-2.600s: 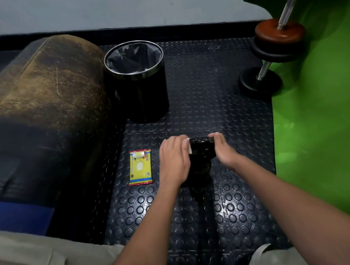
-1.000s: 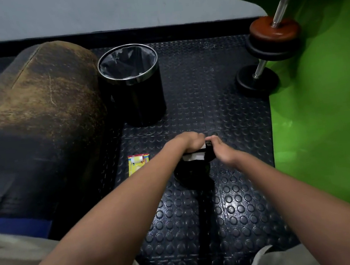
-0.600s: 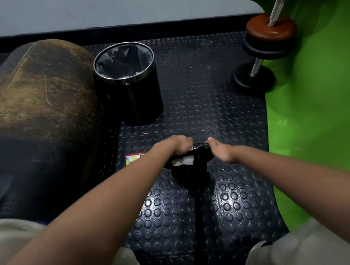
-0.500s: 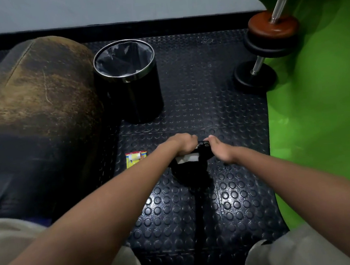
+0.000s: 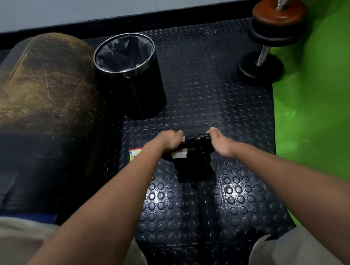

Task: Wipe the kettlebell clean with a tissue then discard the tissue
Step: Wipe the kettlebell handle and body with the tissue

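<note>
Both my hands grip a black kettlebell on a studded floor mat, a white tissue under my left hand.

At the centre of the frame the kettlebell [image 5: 193, 164] stands on the dark mat [image 5: 198, 211]. My left hand [image 5: 167, 141] is curled closed over the left end of its handle, pressing the tissue [image 5: 179, 154] against it; a white fold shows just below my fist. My right hand [image 5: 221, 141] is closed on the handle's right end. Left of my left forearm, a yellow packet [image 5: 133, 153] lies on the mat, partly hidden. A black bin [image 5: 131, 72] with a liner stands in the upper middle, beside a worn brown cushion [image 5: 38, 98] at left. A dumbbell [image 5: 271, 37] leans at upper right, by green flooring [image 5: 321, 107].
</note>
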The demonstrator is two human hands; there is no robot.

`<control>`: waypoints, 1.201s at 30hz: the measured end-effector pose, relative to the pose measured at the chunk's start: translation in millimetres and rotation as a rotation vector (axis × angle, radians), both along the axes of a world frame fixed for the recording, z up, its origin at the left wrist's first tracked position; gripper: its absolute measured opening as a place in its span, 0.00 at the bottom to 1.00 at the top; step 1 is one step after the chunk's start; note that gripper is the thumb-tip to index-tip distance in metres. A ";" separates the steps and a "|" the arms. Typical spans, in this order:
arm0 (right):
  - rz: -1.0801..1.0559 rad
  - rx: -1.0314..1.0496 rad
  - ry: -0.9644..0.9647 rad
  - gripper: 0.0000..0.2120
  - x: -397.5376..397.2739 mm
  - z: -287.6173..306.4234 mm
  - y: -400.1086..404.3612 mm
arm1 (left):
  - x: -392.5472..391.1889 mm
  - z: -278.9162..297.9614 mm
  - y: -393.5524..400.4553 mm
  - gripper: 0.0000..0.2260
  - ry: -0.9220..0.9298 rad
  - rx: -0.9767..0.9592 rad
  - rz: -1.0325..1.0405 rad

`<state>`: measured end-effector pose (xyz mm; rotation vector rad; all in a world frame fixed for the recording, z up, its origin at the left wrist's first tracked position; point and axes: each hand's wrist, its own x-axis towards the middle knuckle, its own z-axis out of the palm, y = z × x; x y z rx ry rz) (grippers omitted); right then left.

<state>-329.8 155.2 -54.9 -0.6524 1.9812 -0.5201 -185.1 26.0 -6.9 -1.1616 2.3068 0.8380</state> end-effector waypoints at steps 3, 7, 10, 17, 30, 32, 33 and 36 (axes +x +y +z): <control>-0.020 0.010 0.019 0.29 1.5 2.0 -1.0 | -20.5 7.4 23.5 0.19 -0.021 -0.136 -0.129; -0.056 0.010 0.025 0.28 5.4 7.5 -3.6 | -35.4 14.5 57.5 0.15 0.045 -0.226 -0.196; -0.083 0.034 0.021 0.27 10.2 12.5 -7.0 | -22.8 19.3 54.0 0.15 0.112 -0.210 -0.151; -0.084 0.072 0.041 0.28 18.4 34.5 0.8 | 14.7 22.1 30.2 0.19 0.018 -0.139 -0.040; -0.166 0.043 0.054 0.29 32.6 34.7 4.4 | -24.9 21.9 66.1 0.21 0.102 -0.114 -0.143; -0.148 0.057 0.039 0.29 31.7 36.1 2.2 | -22.8 20.2 62.3 0.18 0.103 -0.128 -0.139; -0.133 0.068 0.035 0.29 30.9 36.5 1.4 | -20.2 19.1 59.0 0.17 0.098 -0.133 -0.131; -0.122 0.092 0.016 0.29 30.4 41.2 0.1 | -3.8 15.2 47.5 0.21 0.078 -0.153 -0.052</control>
